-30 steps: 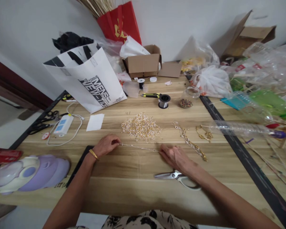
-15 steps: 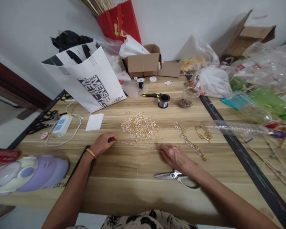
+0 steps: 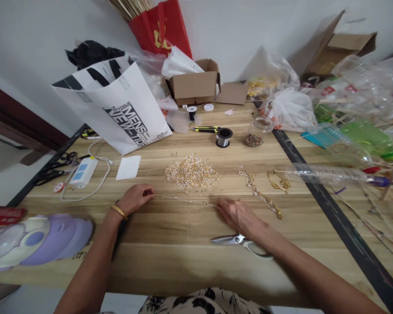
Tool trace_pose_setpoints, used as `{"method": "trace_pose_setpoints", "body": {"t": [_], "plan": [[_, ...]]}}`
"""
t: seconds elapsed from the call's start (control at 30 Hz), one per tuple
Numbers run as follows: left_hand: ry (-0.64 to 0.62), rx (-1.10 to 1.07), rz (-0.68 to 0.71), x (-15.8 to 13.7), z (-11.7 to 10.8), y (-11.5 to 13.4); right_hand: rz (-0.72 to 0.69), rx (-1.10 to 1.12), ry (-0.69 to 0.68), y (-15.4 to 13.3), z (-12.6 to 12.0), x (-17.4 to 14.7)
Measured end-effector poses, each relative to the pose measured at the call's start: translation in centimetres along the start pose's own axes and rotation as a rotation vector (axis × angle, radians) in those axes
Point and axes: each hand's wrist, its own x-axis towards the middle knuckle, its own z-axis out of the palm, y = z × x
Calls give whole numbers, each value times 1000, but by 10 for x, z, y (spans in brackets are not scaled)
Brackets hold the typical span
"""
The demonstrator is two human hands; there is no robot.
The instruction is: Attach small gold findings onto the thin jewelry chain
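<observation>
A thin chain [image 3: 183,200] stretches nearly straight between my two hands, low over the wooden table. My left hand [image 3: 137,198], with a gold bracelet at the wrist, pinches its left end. The right end is in the closed fingers of my right hand [image 3: 237,213]; the fingertips are partly hidden by the hand. Just beyond the chain lies a heap of small gold and silvery links [image 3: 193,173]. To the right of it rest a longer gold-and-silver chain [image 3: 260,192] and a short gold chain [image 3: 279,181]. Scissors [image 3: 239,240] lie under my right wrist.
Behind the heap are a wire spool [image 3: 223,138], a yellow-black cutter [image 3: 206,129] and a glass jar [image 3: 258,133] of beads. A white bag [image 3: 118,109] and power strip [image 3: 84,171] stand left. Plastic bottles [image 3: 353,91] crowd the right; a purple object [image 3: 52,240] sits front left.
My left hand has shifted slightly left with its end of the chain. The whole view has moved a little; both hands keep their grip.
</observation>
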Motion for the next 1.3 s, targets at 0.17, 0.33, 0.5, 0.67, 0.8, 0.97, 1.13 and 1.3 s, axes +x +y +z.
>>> {"method": "trace_pose_setpoints", "body": {"t": [0.17,0.33,0.5,0.67,0.8,0.97,1.13,1.3], "plan": [[-1,30,-6,-1,-2,-3,-81,89,81,-2,5,2],[2,93,7,-2,-4,-7,-117,159,113,-3,9,3],[-6,159,-9,-4,-4,-11,-145,208,148,-1,13,4],[8,247,-50,-8,-7,-4,-166,273,219,1,19,6],[128,231,-46,-9,-9,26,-162,296,242,2,22,8],[78,-185,266,0,7,93,-157,294,241,2,22,9],[-9,-447,378,13,47,147,-161,332,282,3,24,9],[-31,-551,379,24,75,157,-140,396,300,5,24,8]]}}
